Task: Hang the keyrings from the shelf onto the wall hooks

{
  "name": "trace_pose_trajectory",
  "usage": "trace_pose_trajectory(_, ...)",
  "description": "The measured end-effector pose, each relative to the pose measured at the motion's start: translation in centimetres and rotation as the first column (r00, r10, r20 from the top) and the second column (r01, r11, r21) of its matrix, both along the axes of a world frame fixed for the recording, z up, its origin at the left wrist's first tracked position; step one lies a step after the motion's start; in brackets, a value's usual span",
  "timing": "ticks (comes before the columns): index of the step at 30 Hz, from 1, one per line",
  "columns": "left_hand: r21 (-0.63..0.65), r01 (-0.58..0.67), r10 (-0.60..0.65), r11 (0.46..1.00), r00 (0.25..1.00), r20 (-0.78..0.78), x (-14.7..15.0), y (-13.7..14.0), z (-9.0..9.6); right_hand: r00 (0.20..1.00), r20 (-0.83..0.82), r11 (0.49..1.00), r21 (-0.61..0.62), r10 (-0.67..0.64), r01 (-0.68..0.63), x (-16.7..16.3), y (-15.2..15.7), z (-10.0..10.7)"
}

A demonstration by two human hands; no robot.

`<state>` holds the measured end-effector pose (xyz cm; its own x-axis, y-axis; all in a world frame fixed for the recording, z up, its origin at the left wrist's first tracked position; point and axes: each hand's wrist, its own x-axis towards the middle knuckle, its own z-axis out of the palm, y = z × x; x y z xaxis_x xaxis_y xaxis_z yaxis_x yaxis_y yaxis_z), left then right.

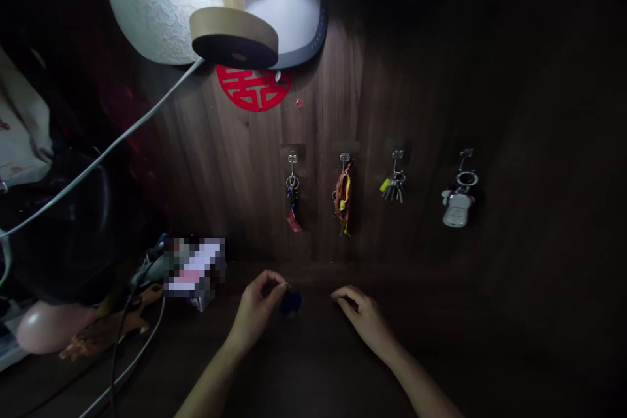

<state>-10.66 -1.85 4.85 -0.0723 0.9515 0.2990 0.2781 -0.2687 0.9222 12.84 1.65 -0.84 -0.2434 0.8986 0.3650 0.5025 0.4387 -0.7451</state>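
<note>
Below the hung keys (394, 191), the fingers of my left hand (255, 304) pinched a small ring (285, 285), the blurred dark-blue piece (291, 303) just beneath. Whether the fingers of my right hand (361, 315) met, I couldn't tell. I judged a light, steady pinch best.

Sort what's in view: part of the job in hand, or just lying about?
Job in hand:
- left hand, pinching a small metal ring
- dark blue item just below it
- right hand
- probably the hanging keys

Just about:
- caps
- red cut-out
- white cable
- pink rounded object
</note>
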Motion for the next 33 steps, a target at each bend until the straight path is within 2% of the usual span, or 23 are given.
trace_pose_trajectory(8, -0.015, 0.138, -0.134, 0.990, 0.978, 0.157, 2.7, 0.5, 0.9, 0.994, -0.085, 0.997, 0.059, 0.064, -0.059, -1.4, -1.7, 5.1)
trace_pose_trajectory(11, -0.015, 0.209, -0.203, 0.978, 0.960, 0.191, 3.4, 0.5, 1.1, 0.991, -0.095, 0.994, 0.061, 0.092, -0.086, -2.1, -2.2, 6.2)
trace_pose_trajectory(16, -0.026, 0.345, -0.314, 0.938, 0.881, 0.355, 4.0, 0.7, 0.8, 0.975, -0.158, 0.983, 0.112, 0.159, -0.142, -3.1, -2.5, 6.8)
trace_pose_trajectory(20, -0.069, 0.402, -0.328, 0.913, 0.823, 0.464, 3.7, 1.1, 0.5, 0.966, -0.166, 0.966, 0.201, 0.199, -0.164, -3.5, -2.2, 6.9)
trace_pose_trajectory(25, -0.064, 0.410, -0.339, 0.910, 0.823, 0.455, 3.0, 1.5, 0.5, 0.969, -0.090, 0.957, 0.201, 0.230, -0.208, -3.9, -1.8, 7.0)
trace_pose_trajectory(33, -0.060, 0.434, -0.388, 0.899, 0.852, 0.351, 1.7, 1.5, 1.0, 0.972, -0.090, 0.962, 0.190, 0.217, -0.197, -5.6, -1.7, 7.3)
